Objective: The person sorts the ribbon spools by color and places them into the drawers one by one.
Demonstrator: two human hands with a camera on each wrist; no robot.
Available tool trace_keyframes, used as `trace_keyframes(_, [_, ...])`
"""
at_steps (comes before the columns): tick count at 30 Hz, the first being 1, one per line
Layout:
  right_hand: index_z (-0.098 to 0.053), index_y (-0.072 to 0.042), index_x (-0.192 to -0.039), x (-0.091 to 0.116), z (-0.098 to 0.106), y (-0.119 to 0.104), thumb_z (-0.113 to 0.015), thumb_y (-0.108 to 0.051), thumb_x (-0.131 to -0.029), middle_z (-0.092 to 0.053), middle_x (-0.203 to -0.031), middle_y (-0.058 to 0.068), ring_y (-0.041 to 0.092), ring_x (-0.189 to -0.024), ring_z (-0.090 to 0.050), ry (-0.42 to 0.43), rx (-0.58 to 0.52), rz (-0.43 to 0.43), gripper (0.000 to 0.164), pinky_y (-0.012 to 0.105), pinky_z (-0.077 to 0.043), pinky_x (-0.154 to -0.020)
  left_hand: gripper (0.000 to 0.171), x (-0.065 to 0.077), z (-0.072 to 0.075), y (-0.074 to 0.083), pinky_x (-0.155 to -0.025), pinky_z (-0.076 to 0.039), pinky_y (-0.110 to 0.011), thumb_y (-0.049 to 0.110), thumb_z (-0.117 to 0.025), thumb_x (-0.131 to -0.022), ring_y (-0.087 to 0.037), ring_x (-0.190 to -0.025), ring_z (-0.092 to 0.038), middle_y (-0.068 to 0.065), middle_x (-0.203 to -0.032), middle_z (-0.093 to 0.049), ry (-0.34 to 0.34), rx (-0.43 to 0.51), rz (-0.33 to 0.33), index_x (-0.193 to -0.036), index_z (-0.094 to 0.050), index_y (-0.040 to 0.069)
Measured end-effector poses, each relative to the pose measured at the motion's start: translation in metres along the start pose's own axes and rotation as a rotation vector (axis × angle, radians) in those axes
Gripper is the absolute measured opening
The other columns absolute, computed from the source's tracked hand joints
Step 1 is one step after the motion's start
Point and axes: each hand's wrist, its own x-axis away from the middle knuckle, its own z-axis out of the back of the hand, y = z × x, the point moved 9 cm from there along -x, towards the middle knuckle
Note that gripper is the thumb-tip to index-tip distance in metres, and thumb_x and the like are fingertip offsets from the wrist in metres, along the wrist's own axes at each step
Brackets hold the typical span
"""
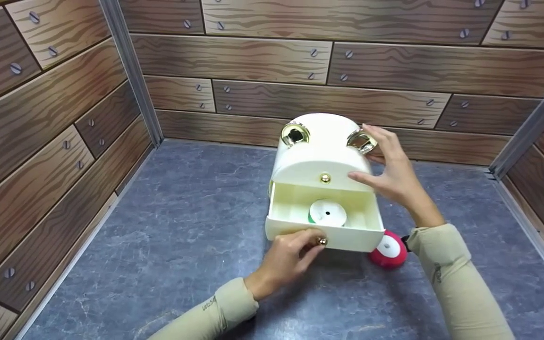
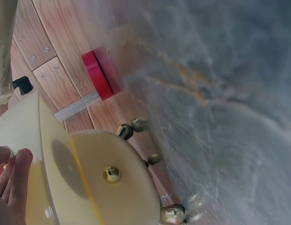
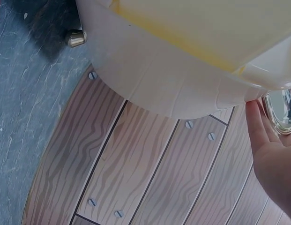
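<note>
A cream cabinet point(image 1: 326, 123) with a rounded top and gold knobs stands before the back wall. Its drawer point(image 1: 352, 241) is pulled out toward me. A white round spool point(image 1: 327, 212) with a green edge lies inside. My left hand point(image 1: 287, 257) pinches the gold knob point(image 1: 322, 241) of this drawer between thumb and fingers. My right hand point(image 1: 397, 177) touches the cabinet's upper right: the thumb lies on the front, the fingers reach past a gold ring point(image 1: 362, 141). In the right wrist view its fingers point(image 3: 257, 129) look straight against the cabinet's side.
A red round spool point(image 1: 389, 252) with a white centre sits on the floor right of the drawer. Another gold knob point(image 2: 112, 174) shows on the panel below the drawer. Gold feet point(image 2: 173, 214) carry the cabinet. Wood-patterned walls point(image 1: 272, 56) enclose the grey marbled surface point(image 1: 196, 226).
</note>
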Motion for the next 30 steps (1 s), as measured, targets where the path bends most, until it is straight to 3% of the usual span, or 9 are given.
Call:
trace_keyframes(10, [-0.038,-0.024,-0.161,0.001,0.003,0.0,-0.094,-0.023,-0.077,-0.036,-0.161,0.009,0.034,-0.146,-0.04,0.012,0.01,0.012,0.101,0.051,-0.054,-0.104,0.017,-0.01,-0.004,-0.01,-0.083,-0.055,-0.009,0.008,-0.073,-0.096,-0.01,-0.085,-0.073,-0.003,-0.099,-0.077,-0.004,0.015,0.013,-0.112,-0.071,0.006])
trace_keyframes(17, [-0.04,-0.024,-0.159,0.0,0.004,0.0,-0.095,-0.025,-0.076,-0.038,-0.16,0.011,0.037,-0.147,-0.038,0.014,0.034,0.018,0.1,0.063,-0.048,-0.109,0.017,-0.017,-0.007,-0.02,-0.085,-0.055,-0.01,0.009,-0.074,-0.096,-0.011,-0.087,-0.073,-0.003,-0.1,-0.077,0.006,0.006,0.029,-0.113,-0.071,0.007])
trace_keyframes(23, [-0.04,-0.023,-0.159,-0.001,0.003,0.0,-0.095,-0.021,-0.075,-0.038,-0.159,0.012,0.035,-0.146,-0.04,0.013,0.023,0.025,0.1,0.055,-0.055,-0.103,0.017,-0.022,-0.007,-0.028,-0.086,-0.056,-0.012,0.01,-0.073,-0.096,-0.01,-0.088,-0.072,-0.001,-0.1,-0.077,0.013,-0.022,0.043,-0.113,-0.071,0.008])
trace_keyframes(30, [-0.041,-0.018,-0.158,-0.001,0.003,0.001,-0.096,-0.021,-0.073,-0.04,-0.157,0.013,0.035,-0.144,-0.041,0.02,0.035,0.029,0.101,0.059,-0.051,-0.108,0.017,-0.029,-0.009,-0.036,-0.088,-0.057,-0.014,0.009,-0.072,-0.096,-0.011,-0.091,-0.073,-0.002,-0.103,-0.077,0.021,-0.014,0.063,-0.114,-0.071,0.008])
